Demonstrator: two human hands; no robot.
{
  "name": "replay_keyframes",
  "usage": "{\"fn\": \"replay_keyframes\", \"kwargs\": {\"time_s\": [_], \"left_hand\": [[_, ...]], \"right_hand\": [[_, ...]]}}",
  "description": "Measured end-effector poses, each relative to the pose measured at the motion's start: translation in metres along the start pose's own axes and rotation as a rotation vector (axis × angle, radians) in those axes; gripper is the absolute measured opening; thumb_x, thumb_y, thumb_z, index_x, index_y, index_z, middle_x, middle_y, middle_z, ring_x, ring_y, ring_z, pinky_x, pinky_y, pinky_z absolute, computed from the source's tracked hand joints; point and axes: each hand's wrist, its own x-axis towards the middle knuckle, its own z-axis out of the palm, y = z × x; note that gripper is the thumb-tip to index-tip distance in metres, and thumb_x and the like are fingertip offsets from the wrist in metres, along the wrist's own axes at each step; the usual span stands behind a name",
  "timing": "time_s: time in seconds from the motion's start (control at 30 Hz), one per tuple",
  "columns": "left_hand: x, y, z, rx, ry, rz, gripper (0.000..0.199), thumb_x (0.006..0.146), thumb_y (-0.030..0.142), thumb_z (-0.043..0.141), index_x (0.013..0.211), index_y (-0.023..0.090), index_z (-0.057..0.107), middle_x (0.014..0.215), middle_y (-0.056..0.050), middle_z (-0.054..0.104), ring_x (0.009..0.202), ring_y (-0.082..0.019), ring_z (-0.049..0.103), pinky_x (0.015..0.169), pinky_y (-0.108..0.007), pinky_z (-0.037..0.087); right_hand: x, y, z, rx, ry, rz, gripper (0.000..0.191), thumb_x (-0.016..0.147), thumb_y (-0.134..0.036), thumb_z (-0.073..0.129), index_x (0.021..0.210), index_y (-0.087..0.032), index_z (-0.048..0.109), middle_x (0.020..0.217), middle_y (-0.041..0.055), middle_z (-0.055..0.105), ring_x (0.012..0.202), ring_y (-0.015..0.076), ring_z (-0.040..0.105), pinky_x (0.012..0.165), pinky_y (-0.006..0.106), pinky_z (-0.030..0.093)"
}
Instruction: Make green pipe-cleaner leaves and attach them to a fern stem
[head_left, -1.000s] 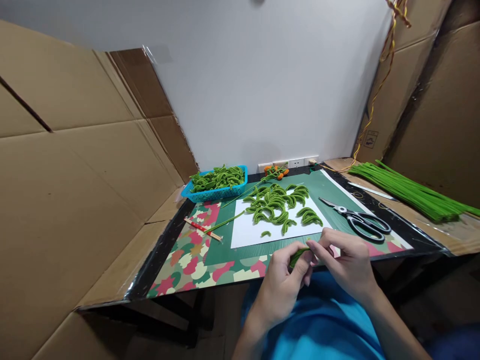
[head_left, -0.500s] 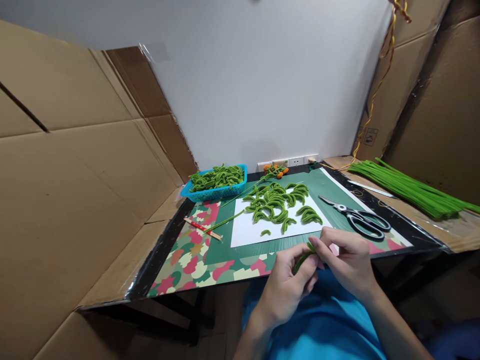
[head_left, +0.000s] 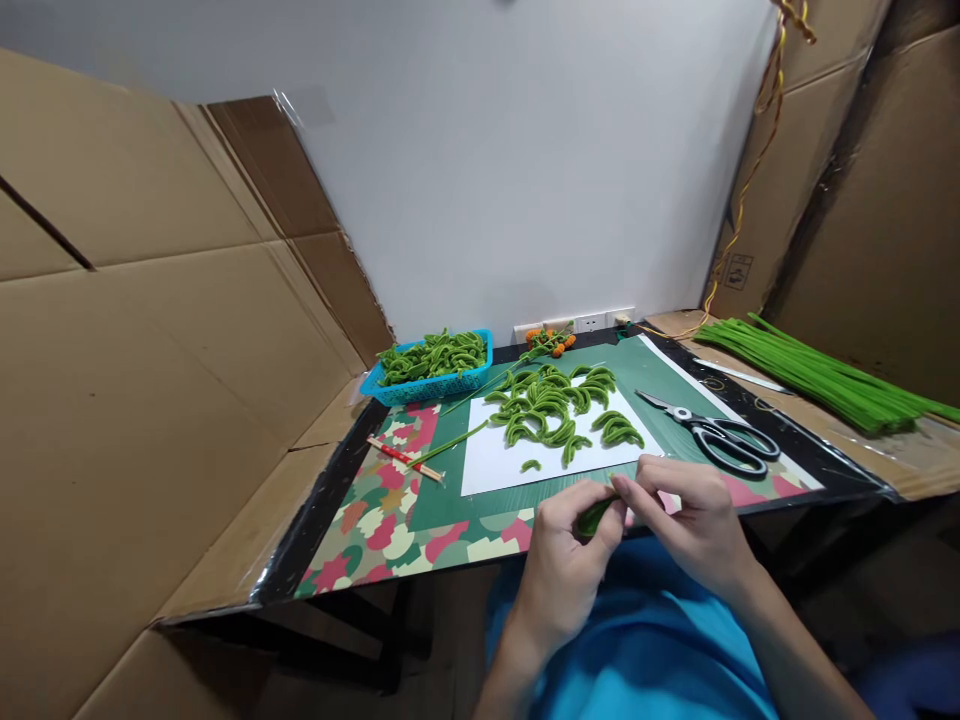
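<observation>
My left hand (head_left: 566, 560) is closed around a short green pipe cleaner piece (head_left: 592, 518), just over the table's front edge. Thumb and fingers of my right hand (head_left: 694, 520) pinch together at the upper end of that same piece, against the left fingertips. Most of the piece is hidden by my fingers. Beyond my hands, many curved green pipe cleaner pieces (head_left: 555, 408) lie on a white sheet of paper (head_left: 487, 470); one small piece (head_left: 531, 465) sits apart near the front. To the right, scissors (head_left: 724, 440) with black-and-white handles rest with blades apart.
At the back left stands a blue basket (head_left: 431, 390) full of bent green pieces. Orange flowers (head_left: 551, 340) lie by the wall. Red-wrapped chopsticks (head_left: 405, 459) are at left. A bundle of long green pipe cleaners (head_left: 817, 375) lies right. Cardboard walls (head_left: 187, 350) flank the table.
Both hands have shifted slightly left, the left hand more. The green piece has turned lower in the left hand, and less of it shows between the fingertips.
</observation>
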Motion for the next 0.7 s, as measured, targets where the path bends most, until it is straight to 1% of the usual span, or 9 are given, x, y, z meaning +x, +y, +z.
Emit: {"fn": "replay_keyframes", "kwargs": {"time_s": [0.13,0.23,0.3,0.4,0.47,0.53,0.57,0.63,0.7], "left_hand": [[0.001,0.001,0.0,0.091,0.047,0.093,0.033,0.106,0.035,0.062,0.081,0.017,0.073,0.076,-0.001,0.058,0.066,-0.013,0.049,0.062,-0.027,0.037],[0.001,0.003,0.0,0.133,0.055,0.117,0.035,0.106,0.032,0.061,0.077,0.017,0.074,0.07,0.0,0.053,0.067,-0.014,0.046,0.062,-0.029,0.034],[0.001,0.004,0.0,0.158,0.058,0.128,0.035,0.106,0.032,0.061,0.077,0.017,0.075,0.07,-0.001,0.052,0.067,-0.015,0.044,0.061,-0.029,0.032],[0.001,0.005,0.0,0.189,0.062,0.141,0.033,0.104,0.031,0.062,0.078,0.017,0.077,0.071,-0.002,0.055,0.067,-0.015,0.045,0.061,-0.03,0.032],[0.001,0.005,0.0,0.163,0.069,0.122,0.032,0.103,0.033,0.065,0.079,0.017,0.078,0.071,-0.002,0.056,0.066,-0.015,0.047,0.061,-0.029,0.033],[0.002,0.004,-0.001,0.067,0.068,0.071,0.034,0.102,0.037,0.068,0.077,0.016,0.077,0.068,-0.001,0.055,0.059,-0.013,0.048,0.057,-0.027,0.034],[0.002,0.004,-0.002,0.004,0.065,0.043,0.035,0.101,0.04,0.069,0.076,0.015,0.076,0.066,0.0,0.054,0.055,-0.011,0.047,0.053,-0.026,0.033],[0.003,0.003,-0.004,-0.111,0.058,-0.006,0.039,0.098,0.044,0.071,0.072,0.014,0.073,0.061,0.002,0.051,0.045,-0.008,0.042,0.045,-0.024,0.029],[0.004,0.002,-0.007,-0.195,0.05,-0.043,0.041,0.095,0.047,0.073,0.072,0.014,0.072,0.056,0.003,0.049,0.039,-0.007,0.041,0.04,-0.023,0.025]], "right_hand": [[0.001,0.0,0.001,-0.043,-0.009,0.006,0.045,0.105,-0.019,0.062,0.062,-0.02,0.047,0.056,-0.0047,0.047,0.051,0.0094,0.039,0.052,0.027,0.03],[0.002,-0.001,0.002,-0.081,-0.033,0.038,0.046,0.104,-0.021,0.06,0.06,-0.02,0.048,0.056,-0.0049,0.044,0.05,0.0093,0.037,0.052,0.027,0.028],[0.002,-0.001,0.001,-0.057,-0.054,0.103,0.047,0.104,-0.023,0.059,0.058,-0.019,0.048,0.054,-0.0049,0.043,0.051,0.0094,0.036,0.052,0.028,0.027],[0.003,0.0,0.0,0.094,-0.104,0.241,0.05,0.106,-0.029,0.055,0.057,-0.019,0.049,0.053,-0.0037,0.047,0.052,0.0103,0.039,0.052,0.027,0.029],[0.005,0.0,-0.002,0.183,-0.148,0.284,0.053,0.107,-0.032,0.054,0.056,-0.019,0.048,0.053,-0.0037,0.044,0.052,0.0106,0.037,0.051,0.027,0.029],[0.007,-0.001,-0.005,0.215,-0.183,0.268,0.054,0.108,-0.034,0.054,0.056,-0.019,0.049,0.053,-0.0039,0.043,0.052,0.0108,0.036,0.051,0.027,0.029],[0.008,-0.001,-0.006,0.215,-0.193,0.243,0.053,0.108,-0.034,0.055,0.057,-0.019,0.051,0.054,-0.0033,0.046,0.054,0.0112,0.039,0.053,0.027,0.032],[0.009,-0.002,-0.009,0.198,-0.163,0.184,0.042,0.109,-0.032,0.056,0.07,-0.018,0.065,0.064,-0.0002,0.059,0.06,0.0133,0.051,0.058,0.027,0.04],[0.01,-0.003,-0.012,0.178,-0.11,0.109,0.022,0.109,-0.026,0.057,0.1,-0.019,0.075,0.087,0.0048,0.071,0.071,0.0153,0.061,0.062,0.027,0.048]]}}
